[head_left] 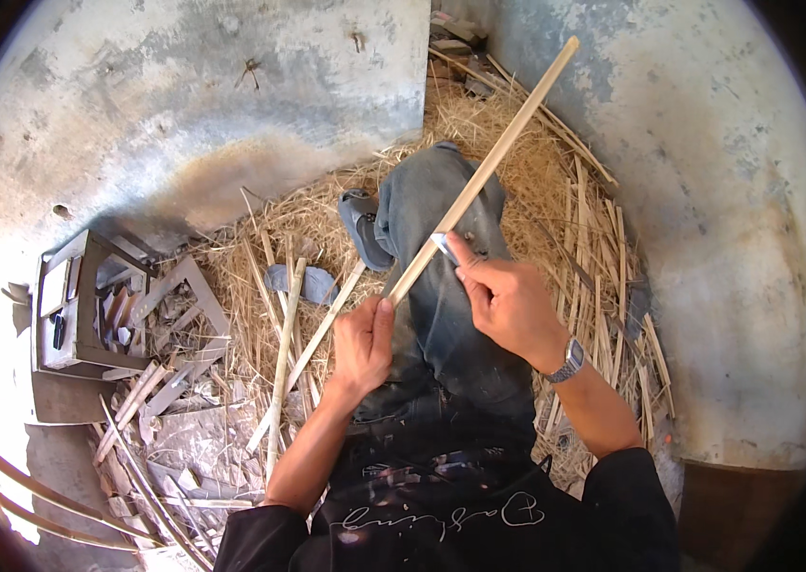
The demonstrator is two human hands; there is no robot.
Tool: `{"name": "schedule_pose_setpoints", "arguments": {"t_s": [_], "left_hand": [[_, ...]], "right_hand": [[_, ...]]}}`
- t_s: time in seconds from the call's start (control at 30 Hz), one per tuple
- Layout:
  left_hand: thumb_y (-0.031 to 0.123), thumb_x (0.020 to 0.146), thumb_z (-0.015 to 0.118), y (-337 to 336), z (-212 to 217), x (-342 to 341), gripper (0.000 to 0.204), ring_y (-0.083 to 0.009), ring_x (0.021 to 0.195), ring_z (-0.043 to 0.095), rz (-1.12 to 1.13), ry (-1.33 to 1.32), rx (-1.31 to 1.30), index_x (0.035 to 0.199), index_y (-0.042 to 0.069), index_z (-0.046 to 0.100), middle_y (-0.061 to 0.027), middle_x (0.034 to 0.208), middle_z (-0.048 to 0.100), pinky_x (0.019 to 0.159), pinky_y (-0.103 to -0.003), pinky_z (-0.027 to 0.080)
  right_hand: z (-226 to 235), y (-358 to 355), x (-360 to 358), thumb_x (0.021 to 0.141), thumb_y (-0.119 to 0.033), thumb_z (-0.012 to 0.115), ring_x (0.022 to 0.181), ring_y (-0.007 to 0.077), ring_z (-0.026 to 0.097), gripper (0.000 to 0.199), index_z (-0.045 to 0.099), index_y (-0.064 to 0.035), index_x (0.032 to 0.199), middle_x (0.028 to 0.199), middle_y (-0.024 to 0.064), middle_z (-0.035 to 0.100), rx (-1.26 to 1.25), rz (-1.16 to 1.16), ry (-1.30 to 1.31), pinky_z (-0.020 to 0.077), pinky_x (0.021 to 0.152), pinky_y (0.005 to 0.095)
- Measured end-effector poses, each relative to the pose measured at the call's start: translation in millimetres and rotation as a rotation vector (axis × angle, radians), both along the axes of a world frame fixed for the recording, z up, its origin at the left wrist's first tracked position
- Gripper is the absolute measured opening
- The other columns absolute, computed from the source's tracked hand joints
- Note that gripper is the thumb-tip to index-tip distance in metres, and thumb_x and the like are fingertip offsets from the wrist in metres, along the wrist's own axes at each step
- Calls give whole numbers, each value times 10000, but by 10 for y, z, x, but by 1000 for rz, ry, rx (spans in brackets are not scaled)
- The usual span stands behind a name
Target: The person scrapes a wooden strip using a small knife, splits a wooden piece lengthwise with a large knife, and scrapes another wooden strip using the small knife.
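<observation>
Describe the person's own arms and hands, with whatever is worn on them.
Black sleeves reach to around the elbows, with bare skin below. The left hand wears no glove, and no band shows at its wrist. The right hand is ungloved too; at its wrist sits a silver-grey watch with a squarish face and a metal-looking band.

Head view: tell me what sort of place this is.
Likely a makeshift woodworking corner: straw-like shavings underfoot, scattered pale strips, and a small blade against the held strip.
</observation>
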State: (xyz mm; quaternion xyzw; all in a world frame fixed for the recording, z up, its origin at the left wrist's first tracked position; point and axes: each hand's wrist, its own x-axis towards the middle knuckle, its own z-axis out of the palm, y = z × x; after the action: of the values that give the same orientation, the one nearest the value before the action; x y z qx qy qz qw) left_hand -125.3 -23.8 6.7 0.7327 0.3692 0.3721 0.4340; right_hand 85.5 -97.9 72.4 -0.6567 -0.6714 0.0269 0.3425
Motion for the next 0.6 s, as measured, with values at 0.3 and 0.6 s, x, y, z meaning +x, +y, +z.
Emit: {"name": "schedule_pose_setpoints", "arguments": {"t_s": [0.3,0.6], "left_hand": [[227,1070,511,52,106,355,368,-405,521,507,-30,-47,61,795,-15,551,-217,592,511,533,-474,392],[160,1043,556,-42,139,-297,320,-361,444,443,0,124,73,763,7,521,-202,563,469,466,-435,354]], "right_hand": [[63,-80,-39,924,-82,661,566,346,592,500,615,-123,1420,676,163,608,-79,134,38,463,549,438],[217,-172,147,975,-86,635,475,256,526,451,602,-75,1425,610,167,531,-31,-66,201,411,502,359]]}}
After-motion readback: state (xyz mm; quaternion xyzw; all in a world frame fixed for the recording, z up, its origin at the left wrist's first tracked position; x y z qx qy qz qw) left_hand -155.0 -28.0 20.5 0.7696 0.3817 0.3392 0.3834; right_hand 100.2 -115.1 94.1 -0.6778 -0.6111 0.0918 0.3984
